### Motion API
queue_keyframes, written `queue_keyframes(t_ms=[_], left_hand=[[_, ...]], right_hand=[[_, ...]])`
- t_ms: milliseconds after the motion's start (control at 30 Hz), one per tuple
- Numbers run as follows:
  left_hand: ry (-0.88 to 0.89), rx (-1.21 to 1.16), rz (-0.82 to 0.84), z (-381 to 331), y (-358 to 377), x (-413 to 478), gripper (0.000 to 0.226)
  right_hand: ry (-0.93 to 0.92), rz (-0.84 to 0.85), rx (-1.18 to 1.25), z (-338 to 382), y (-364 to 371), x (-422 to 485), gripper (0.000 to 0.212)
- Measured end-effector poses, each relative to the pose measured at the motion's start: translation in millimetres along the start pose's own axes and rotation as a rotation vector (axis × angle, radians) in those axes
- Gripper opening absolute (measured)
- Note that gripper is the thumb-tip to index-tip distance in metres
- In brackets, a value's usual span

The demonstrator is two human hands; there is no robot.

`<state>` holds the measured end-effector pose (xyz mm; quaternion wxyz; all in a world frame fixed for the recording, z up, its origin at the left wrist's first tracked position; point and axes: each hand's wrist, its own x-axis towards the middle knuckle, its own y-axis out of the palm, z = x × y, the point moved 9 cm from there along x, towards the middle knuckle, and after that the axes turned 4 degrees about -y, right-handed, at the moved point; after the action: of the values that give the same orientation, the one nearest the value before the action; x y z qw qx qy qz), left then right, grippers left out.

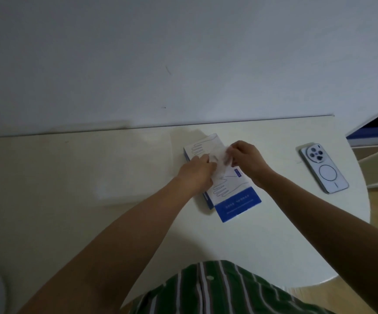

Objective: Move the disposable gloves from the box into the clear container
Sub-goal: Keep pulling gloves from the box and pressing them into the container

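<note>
Box (237, 203) lies flat on table (70, 177). Left hand (194, 173) and right hand (245, 157) both pinch filmy gloves (220, 163) at slot. Advice: draw upward slowly (thin film clumps), keeping box steady.

Blue-and-white box (237, 202) lies flat, pointing 11 o'clock; filmy gloves (220, 163) bunched over it; clear container (136, 168), possibly, at its 9 o'clock.

- You get open tabletop (240, 241) on the near side of the box (237, 205).
- Phone (323, 167) lies well right of it.
- Wall (183, 64) closes the far edge.
</note>
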<state>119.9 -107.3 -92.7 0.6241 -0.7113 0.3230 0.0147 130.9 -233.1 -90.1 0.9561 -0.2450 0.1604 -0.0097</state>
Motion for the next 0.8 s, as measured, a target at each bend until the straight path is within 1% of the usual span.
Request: queue_keyframes(t_ms=[67,133,300,367,400,433,500,533,600,633,667,700,733,800], left_hand=[[-0.003,0.0,0.024,0.4,4.0,3.9,0.045],[0.001,0.013,0.045,-1.5,8.4,7.0,0.046],[-0.034,0.05,0.124,-1.4,15.3,8.6,0.047],[-0.033,-0.006,0.11,-4.0,7.3,7.0,0.038],[-0.04,-0.074,0.087,-5.4,0.8,6.6,0.031],[-0.071,-0.194,0.052,-3.1,-6.5,5.9,0.026],[-0.187,-0.536,-0.071,12.8,-22.2,3.0,0.019],[-0.227,-0.726,-0.147,21.2,-29.7,0.3,0.02],[-0.224,-1.107,-0.292,36.0,-47.9,-7.9,0.024],[-0.212,-1.282,-0.328,42.5,-55.9,-13.2,0.027],[-0.213,-1.435,-0.323,47.1,-61.1,-18.4,0.033],[-0.22,-1.555,-0.308,54.2,-65.3,-24.3,0.039],[-0.233,-1.607,-0.293,62.4,-67.2,-27.3,0.044],[-0.268,-1.602,-0.285,85.4,-65.7,-33.6,0.06]], right_hand=[[0.013,-0.091,0.266,-2.4,-13.1,-1.5,0.017],[0.031,-0.171,0.419,-4.6,-26.8,-4.3,0.019],[0.081,-0.306,0.558,-6.3,-54.7,-8.1,0.024],[0.085,-0.256,0.584,1.5,-59.0,-8.4,0.036],[0.075,-0.204,0.593,7.7,-58.9,-10.2,0.039],[0.066,-0.142,0.612,14.2,-55.5,-12.1,0.039],[0.064,-0.027,0.672,23.7,-45.5,-15.9,0.036],[0.068,0.006,0.683,25.4,-41.1,-17.1,0.035],[0.063,0.043,0.657,31.7,-31.6,-19.0,0.032],[0.053,0.049,0.628,35.2,-27.0,-18.6,0.031],[0.041,0.049,0.592,38.0,-24.0,-17.6,0.031],[0.021,0.052,0.559,44.1,-19.3,-16.5,0.031],[-0.002,0.048,0.515,48.7,-16.6,-15.6,0.033],[-0.045,0.041,0.443,59.7,-8.8,-14.5,0.034]])
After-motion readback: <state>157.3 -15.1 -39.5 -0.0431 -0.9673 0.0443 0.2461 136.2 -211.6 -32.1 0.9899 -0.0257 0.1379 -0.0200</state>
